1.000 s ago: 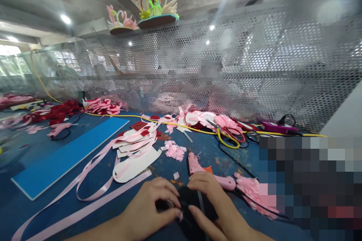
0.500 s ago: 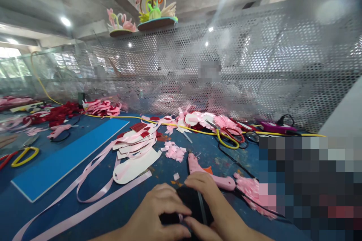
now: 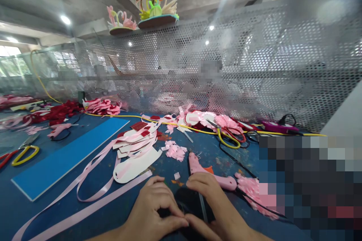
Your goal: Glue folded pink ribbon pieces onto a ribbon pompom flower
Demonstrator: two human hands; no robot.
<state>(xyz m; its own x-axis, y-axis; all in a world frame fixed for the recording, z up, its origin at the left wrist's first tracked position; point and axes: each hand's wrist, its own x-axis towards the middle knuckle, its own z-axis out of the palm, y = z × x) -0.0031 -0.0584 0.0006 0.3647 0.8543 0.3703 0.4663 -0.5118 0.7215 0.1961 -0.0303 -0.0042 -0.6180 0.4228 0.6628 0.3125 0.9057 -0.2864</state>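
Observation:
At the bottom centre my left hand [image 3: 158, 205] is closed in a pinch, thumb and forefinger pressed together. My right hand [image 3: 217, 211] curls opposite it, its thumb tip meeting the left fingertips. Whatever they pinch is too small or hidden to name. Under the right hand, a clear glue stick [image 3: 203, 207] shows against something dark. Just beyond that hand lies a pink glue gun [image 3: 199, 167] with an orange trigger. A small pink ribbon square [image 3: 177, 176] and a heap of pink ribbon pieces [image 3: 175, 151] are ahead of my fingers.
White cut-out pieces with pink ribbon [image 3: 135, 169] lie left of centre, beside a long blue board [image 3: 70, 158]. Yellow-handled scissors [image 3: 226, 139] rest near a yellow cable [image 3: 135, 116]. A perforated metal screen [image 3: 181, 71] stands behind. More pink scraps [image 3: 251, 190] lie right.
My left hand has shifted slightly left, and its fingertips are drawn closer together. The small pinkish bit seen between the hands is no longer visible. The tabletop things stay in place.

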